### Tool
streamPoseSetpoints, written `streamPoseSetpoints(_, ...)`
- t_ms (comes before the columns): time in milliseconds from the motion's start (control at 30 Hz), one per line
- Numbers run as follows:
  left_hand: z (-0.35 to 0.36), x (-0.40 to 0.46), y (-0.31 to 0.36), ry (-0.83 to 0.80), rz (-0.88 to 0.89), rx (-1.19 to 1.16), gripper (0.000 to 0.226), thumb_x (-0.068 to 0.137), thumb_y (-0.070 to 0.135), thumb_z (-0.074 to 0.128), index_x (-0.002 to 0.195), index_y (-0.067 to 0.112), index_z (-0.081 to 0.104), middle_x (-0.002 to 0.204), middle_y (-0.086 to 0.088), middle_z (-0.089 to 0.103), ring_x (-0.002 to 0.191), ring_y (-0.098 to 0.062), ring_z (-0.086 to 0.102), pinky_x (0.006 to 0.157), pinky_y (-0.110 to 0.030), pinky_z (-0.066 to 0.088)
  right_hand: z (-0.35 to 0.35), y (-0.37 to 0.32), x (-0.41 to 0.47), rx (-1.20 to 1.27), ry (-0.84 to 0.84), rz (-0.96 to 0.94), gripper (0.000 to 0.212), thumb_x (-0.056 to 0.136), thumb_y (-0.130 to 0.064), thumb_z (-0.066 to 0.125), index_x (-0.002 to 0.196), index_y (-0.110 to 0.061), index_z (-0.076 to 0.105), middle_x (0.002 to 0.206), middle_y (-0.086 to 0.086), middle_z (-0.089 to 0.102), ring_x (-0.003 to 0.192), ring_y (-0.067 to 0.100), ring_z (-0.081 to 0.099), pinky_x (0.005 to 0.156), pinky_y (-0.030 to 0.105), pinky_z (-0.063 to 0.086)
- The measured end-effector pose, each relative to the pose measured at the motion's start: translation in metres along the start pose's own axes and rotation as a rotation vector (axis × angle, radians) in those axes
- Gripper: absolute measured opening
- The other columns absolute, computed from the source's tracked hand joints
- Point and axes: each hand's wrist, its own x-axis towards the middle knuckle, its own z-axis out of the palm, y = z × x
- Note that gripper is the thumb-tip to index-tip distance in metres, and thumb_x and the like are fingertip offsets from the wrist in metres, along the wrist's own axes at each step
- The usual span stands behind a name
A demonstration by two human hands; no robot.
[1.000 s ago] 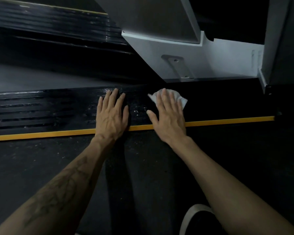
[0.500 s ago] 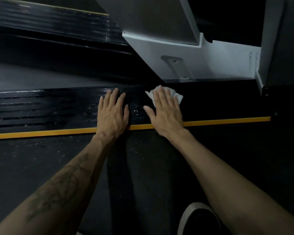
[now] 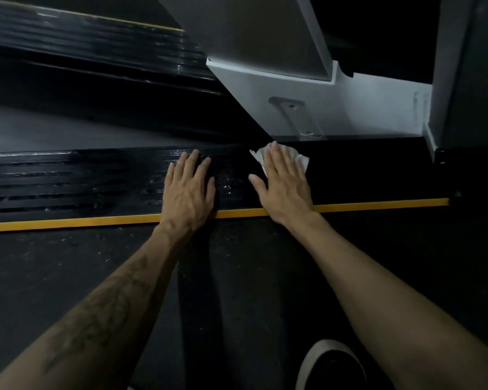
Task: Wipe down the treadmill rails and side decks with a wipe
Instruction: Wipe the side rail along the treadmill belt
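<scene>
Pressing flat, your right hand (image 3: 283, 187) pins the crumpled white wipe (image 3: 296, 158) under straight fingers on the ribbed black side deck (image 3: 68, 181), seemingly wet; your left hand (image 3: 188, 192) rests open beside it.

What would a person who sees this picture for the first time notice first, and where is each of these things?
Two bare hands lie flat on the black ribbed side deck in the middle: the left hand presses the deck itself, and the right hand presses a white wipe against it. A bright yellow stripe runs from left to right under both wrists. The pale grey treadmill housing stands above the wipe.
</scene>
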Motion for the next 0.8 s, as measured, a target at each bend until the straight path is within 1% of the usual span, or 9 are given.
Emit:
streamPoseSetpoints(100,0.000,0.000,-0.002,0.002,0.008,0.008,0.054,0.108,0.035,0.041,0.157,0.012,0.038,0.168,-0.013,0.025,0.158,-0.030,0.013,0.128,-0.048,0.009,0.007,-0.022,0.002,0.019,0.003,-0.015,0.078,0.102,-0.060,0.009,0.164,-0.016,-0.001,0.172,0.009,-0.010,0.159,0.026,-0.009,0.128,0.049,-0.005)
streamPoseSetpoints(167,0.000,0.000,-0.003,0.002,0.020,0.011,0.054,0.108,0.036,0.040,0.156,0.012,0.038,0.167,-0.013,0.026,0.157,-0.030,0.014,0.128,-0.048,0.009,0.011,-0.024,-0.008,0.035,0.010,-0.166,0.077,0.101,-0.060,0.009,0.165,-0.017,0.006,0.173,0.007,-0.004,0.159,0.024,-0.006,0.129,0.048,-0.003)
streamPoseSetpoints(267,0.001,-0.001,-0.007,0.005,0.043,0.015,0.054,0.108,0.036,0.041,0.156,0.012,0.039,0.167,-0.014,0.027,0.157,-0.030,0.016,0.128,-0.048,0.010,0.016,-0.006,-0.021,0.013,0.038,-0.348,0.069,0.105,-0.054,0.021,0.164,-0.018,0.019,0.173,0.005,0.009,0.160,0.022,0.003,0.129,0.048,0.008)
streamPoseSetpoints(367,0.000,0.000,-0.010,-0.006,0.062,0.019,0.054,0.108,0.035,0.043,0.156,0.012,0.038,0.167,-0.014,0.026,0.157,-0.030,0.016,0.129,-0.047,0.009,0.014,0.012,-0.028,0.005,0.063,-0.246,0.068,0.106,-0.054,0.020,0.164,-0.018,0.018,0.172,0.005,0.010,0.159,0.021,0.006,0.129,0.048,0.011)
streamPoseSetpoints(467,-0.001,0.002,-0.013,0.000,0.075,0.033,0.053,0.108,0.036,0.043,0.155,0.012,0.040,0.166,-0.014,0.029,0.156,-0.031,0.019,0.128,-0.047,0.010,0.007,0.007,-0.018,-0.027,0.021,-0.046,0.077,0.102,-0.060,0.006,0.165,-0.015,0.003,0.173,0.007,-0.005,0.159,0.022,-0.006,0.129,0.046,0.000)
streamPoseSetpoints(533,0.001,0.003,-0.014,0.018,0.088,0.043,0.052,0.108,0.036,0.043,0.154,0.012,0.043,0.164,-0.015,0.032,0.155,-0.032,0.022,0.128,-0.048,0.014,0.003,-0.009,-0.003,-0.038,-0.021,0.041,0.081,0.100,-0.064,0.002,0.164,-0.015,-0.005,0.171,0.009,-0.014,0.159,0.025,-0.012,0.129,0.049,-0.005)
streamPoseSetpoints(633,0.004,0.005,-0.016,0.037,0.085,0.063,0.055,0.105,0.040,0.038,0.152,0.013,0.044,0.162,-0.015,0.036,0.152,-0.033,0.027,0.125,-0.051,0.021,0.002,-0.029,0.006,-0.005,-0.063,-0.035,0.082,0.098,-0.065,0.002,0.164,-0.017,-0.004,0.172,0.008,-0.014,0.158,0.026,-0.013,0.128,0.049,-0.007)
streamPoseSetpoints(733,0.003,0.007,-0.014,0.030,0.075,0.082,0.055,0.104,0.042,0.038,0.151,0.014,0.045,0.159,-0.015,0.038,0.149,-0.033,0.030,0.122,-0.052,0.025,0.010,-0.020,-0.012,0.008,-0.014,-0.211,0.076,0.102,-0.061,0.011,0.165,-0.019,0.010,0.173,0.004,-0.001,0.159,0.022,-0.005,0.129,0.050,0.002)
streamPoseSetpoints(800,0.002,0.009,-0.015,0.029,0.083,0.111,0.053,0.104,0.041,0.040,0.150,0.015,0.045,0.158,-0.014,0.040,0.147,-0.033,0.032,0.119,-0.051,0.027,0.012,-0.007,-0.023,0.006,0.000,-0.185,0.072,0.103,-0.058,0.017,0.165,-0.021,0.013,0.173,0.003,0.002,0.160,0.020,-0.003,0.129,0.051,0.006)
